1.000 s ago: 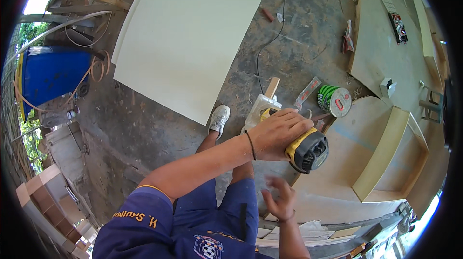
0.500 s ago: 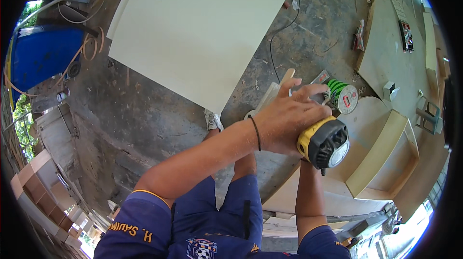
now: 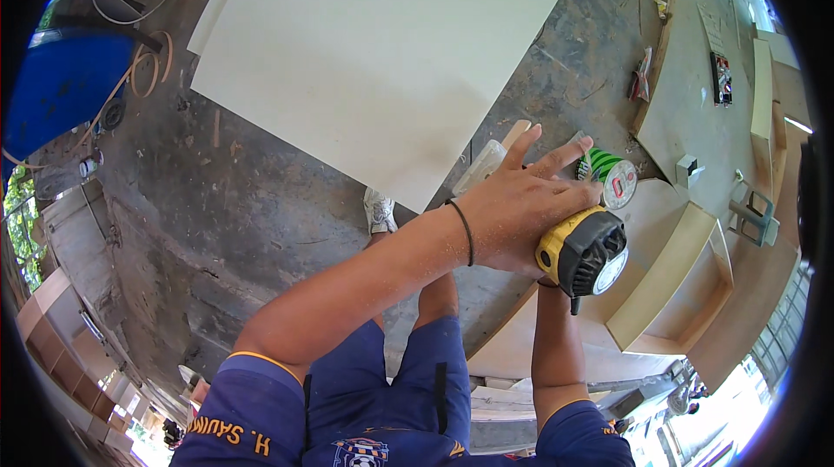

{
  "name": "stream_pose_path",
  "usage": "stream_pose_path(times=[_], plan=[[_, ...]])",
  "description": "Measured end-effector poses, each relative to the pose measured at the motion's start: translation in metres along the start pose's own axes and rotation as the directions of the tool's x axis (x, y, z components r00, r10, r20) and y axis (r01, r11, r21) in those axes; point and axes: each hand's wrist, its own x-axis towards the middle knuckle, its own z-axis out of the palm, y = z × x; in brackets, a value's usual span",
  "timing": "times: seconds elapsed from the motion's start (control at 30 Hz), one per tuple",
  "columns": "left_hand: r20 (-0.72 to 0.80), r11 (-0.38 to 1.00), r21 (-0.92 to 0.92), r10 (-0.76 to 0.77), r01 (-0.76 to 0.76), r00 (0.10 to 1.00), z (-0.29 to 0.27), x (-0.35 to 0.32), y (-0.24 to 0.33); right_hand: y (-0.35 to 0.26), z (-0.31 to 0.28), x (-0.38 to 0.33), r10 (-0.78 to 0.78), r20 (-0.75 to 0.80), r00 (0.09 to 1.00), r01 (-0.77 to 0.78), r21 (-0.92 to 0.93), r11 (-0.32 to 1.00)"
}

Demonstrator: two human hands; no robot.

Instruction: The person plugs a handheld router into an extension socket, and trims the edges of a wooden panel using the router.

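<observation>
One power tool [image 3: 591, 250], one green-striped can [image 3: 615, 178], two wristbands [image 3: 468, 231], one white shoe [image 3: 379, 211]

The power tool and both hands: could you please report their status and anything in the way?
Left hand at power tool, fingers spread, grip unclear. Right hand hidden behind them. Green can partly behind left fingertips, gap unclear.

The left hand [image 3: 521, 217] hid much of the yellow-and-black power tool [image 3: 587, 254] and part of the green-striped can [image 3: 620, 182]. The right hand was concealed behind these, beyond its forearm [image 3: 557, 345]. The white panel [image 3: 373, 59] covered one shoe's [image 3: 380, 211] toe and left the upper edge; the left rim cropped a blue container [image 3: 61, 89]. A red-and-black object [image 3: 722, 79] was too small to tell.
</observation>
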Motion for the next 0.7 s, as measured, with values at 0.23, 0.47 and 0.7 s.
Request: stream_pose_path(times=[0.23,0.47,0.7], plan=[[0.04,0.978,0.193,-0.092,0.082,0.995,-0.034,-0.023,-0.033,0.006,-0.004,0.032,-0.284,0.145,0.948,0.31,-0.211,0.927],[0.129,0.874,0.442,-0.287,0.204,0.949,-0.046,-0.069,-0.114,0.037,0.024,0.058,-0.359,0.144,0.922,0.343,0.125,0.931],[0.15,0.856,0.496,-0.248,0.144,0.957,-0.033,-0.074,-0.134,0.045,0.043,0.063,-0.198,0.251,0.948,0.171,0.125,0.977]])
